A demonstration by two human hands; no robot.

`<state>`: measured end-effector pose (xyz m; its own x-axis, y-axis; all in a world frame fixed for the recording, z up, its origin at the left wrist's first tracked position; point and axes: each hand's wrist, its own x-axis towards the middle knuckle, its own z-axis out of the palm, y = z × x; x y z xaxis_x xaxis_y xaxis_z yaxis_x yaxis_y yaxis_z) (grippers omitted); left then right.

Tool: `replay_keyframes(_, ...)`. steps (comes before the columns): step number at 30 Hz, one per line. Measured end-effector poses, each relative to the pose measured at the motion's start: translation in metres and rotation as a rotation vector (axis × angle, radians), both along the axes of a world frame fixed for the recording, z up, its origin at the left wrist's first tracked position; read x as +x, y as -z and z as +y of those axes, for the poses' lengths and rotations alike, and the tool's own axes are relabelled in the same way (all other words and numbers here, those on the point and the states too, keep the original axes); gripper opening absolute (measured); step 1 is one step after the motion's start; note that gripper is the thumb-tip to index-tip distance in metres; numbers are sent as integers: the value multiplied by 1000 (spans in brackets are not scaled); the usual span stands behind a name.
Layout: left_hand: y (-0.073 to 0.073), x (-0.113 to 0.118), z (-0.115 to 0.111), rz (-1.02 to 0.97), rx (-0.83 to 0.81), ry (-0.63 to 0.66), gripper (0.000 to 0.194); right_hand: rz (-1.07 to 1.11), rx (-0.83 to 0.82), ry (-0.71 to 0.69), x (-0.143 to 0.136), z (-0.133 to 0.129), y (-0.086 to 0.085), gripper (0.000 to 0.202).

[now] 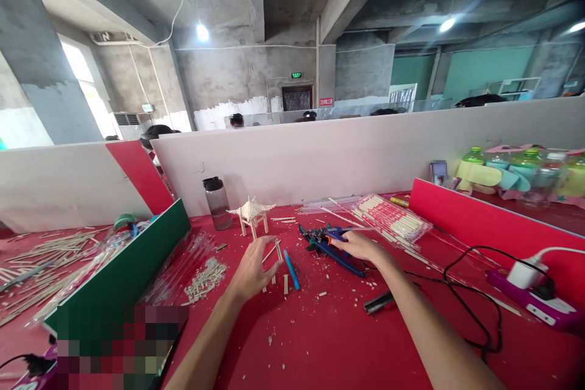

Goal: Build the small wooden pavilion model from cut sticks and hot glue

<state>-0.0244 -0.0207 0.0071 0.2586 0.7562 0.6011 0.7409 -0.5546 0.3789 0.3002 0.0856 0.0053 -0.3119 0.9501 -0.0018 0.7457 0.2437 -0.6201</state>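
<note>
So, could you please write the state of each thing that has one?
Left hand: at the stick frame, thumb and fingers apart; grip unclear
Right hand: closed around the glue gun
Marker: lying down
Model house: upright, roof on
Bottle: upright, lid on
White plug: plugged into the power strip
Light bulb: lit

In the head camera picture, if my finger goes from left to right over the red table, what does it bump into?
Green divider, black-lidded bottle, left hand, slim blue pen-shaped thing, right hand, purple power strip.
</note>
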Motion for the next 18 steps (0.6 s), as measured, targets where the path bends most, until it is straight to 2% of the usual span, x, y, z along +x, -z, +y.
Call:
replay_keyframes(4,1,-1,1,-20,5,-2,42,211,38,31,0,4,-4,37)
replay_keyframes(7,2,-1,1,-30,-4,0,44,544,-30,10,-6,-4,-14,34)
replay_keyframes(9,3,-1,1,-44,-17,5,45,769,-72,-51,-12,-12,-22,34)
replay_keyframes(11,2,0,-1,-66,-35,11,45,905,-81,-129,-19,-21,-27,34)
replay_keyframes(14,1,1,-3,-101,-68,16,45,1000,-102,-224,-30,-32,-30,30)
replay_keyframes(18,-1,1,-4,-139,-94,14,46,1115,-244,-362,-40,-40,-27,28)
